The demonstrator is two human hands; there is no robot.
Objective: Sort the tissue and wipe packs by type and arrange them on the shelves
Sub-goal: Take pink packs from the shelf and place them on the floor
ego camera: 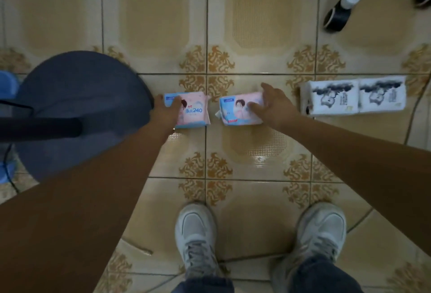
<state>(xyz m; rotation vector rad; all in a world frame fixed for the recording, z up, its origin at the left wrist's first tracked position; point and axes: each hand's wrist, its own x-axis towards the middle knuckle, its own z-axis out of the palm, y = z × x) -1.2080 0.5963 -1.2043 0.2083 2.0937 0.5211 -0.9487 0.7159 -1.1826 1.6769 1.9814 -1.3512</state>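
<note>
Head: left hand (166, 112) & right hand (274, 106) grip pink packs (193, 110), long axes approx left-right.

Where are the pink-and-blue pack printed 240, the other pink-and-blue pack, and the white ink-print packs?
Pink-and-blue pack printed 240 (194, 112): head view, on the printed front.
Second pink-and-blue pack (234, 108): head view, on its blue-and-pink face.
White ink-print packs (335, 98): head view, on the left pack's top.

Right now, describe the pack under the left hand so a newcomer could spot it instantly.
On the tiled floor, just right of the dark round base, lies a row of packs. The left hand grips the leftmost one, a pink-and-blue pack. Unlike the similar pack under the right hand, it shows a large "240"; the white packs carry dark ink-style art.
</note>
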